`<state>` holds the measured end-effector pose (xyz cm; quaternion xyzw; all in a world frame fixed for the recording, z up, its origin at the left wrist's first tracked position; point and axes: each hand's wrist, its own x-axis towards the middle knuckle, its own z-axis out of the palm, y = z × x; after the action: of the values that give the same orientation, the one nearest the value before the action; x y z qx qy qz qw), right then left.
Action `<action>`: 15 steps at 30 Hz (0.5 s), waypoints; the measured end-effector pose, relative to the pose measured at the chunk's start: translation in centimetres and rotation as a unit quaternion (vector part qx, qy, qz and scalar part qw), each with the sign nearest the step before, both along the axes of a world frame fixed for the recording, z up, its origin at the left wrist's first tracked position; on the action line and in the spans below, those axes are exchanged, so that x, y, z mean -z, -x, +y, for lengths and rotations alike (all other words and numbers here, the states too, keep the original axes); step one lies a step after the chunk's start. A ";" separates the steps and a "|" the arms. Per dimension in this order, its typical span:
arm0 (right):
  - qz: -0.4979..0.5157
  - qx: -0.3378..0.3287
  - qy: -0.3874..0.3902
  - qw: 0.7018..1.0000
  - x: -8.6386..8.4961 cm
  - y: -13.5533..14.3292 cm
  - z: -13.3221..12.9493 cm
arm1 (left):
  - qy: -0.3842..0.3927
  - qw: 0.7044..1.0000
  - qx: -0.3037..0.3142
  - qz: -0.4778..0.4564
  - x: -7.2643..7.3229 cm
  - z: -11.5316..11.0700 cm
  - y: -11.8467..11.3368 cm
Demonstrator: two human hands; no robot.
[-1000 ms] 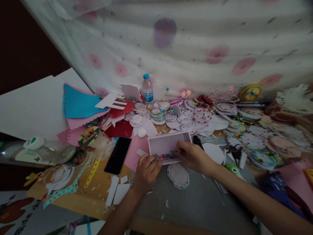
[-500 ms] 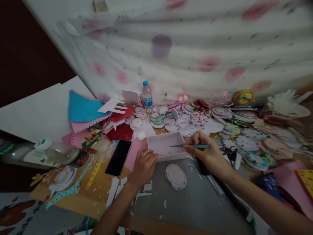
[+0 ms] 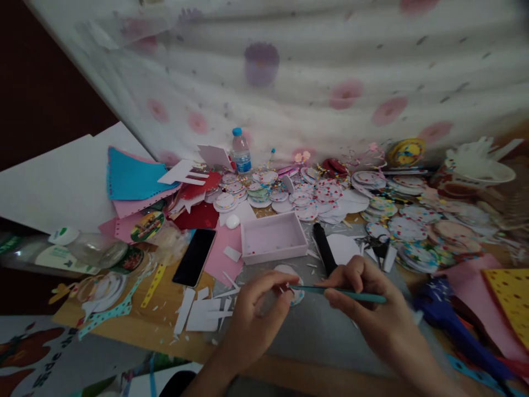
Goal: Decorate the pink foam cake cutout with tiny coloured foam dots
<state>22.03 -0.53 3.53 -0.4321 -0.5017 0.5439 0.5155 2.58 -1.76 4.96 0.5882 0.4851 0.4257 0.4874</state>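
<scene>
My right hand (image 3: 367,303) pinches slim teal tweezers (image 3: 347,293), their pointed end aimed left. The tip meets the fingers of my left hand (image 3: 264,309), which curl toward the thumb around something too small to make out. Partly hidden behind my left fingertips, a round white decorated disc (image 3: 296,298) lies on the grey mat (image 3: 318,336). Just beyond my hands is a shallow white box (image 3: 275,258) with a few tiny bits inside.
A phone (image 3: 194,257) and white paper scraps (image 3: 202,315) lie at left. A black-handled tool (image 3: 325,248) lies right of the box. Stacks of decorated discs (image 3: 306,198) and a water bottle (image 3: 241,153) stand behind. A blue glue gun (image 3: 450,320) is at right.
Both hands have moved from the box toward me, over the disc. The tweezers' tip has left the box and is now at my left fingertips.
</scene>
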 end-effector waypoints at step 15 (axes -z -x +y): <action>0.043 0.058 0.017 0.997 2.7 -0.7 -2.7 | 0.142 0.982 -0.024 -0.120 2.2 -1.8 -0.1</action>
<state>22.68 -3.18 0.88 -0.4455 -0.4437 0.5396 0.5599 2.65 -3.57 2.74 0.4457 0.4924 0.4313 0.6106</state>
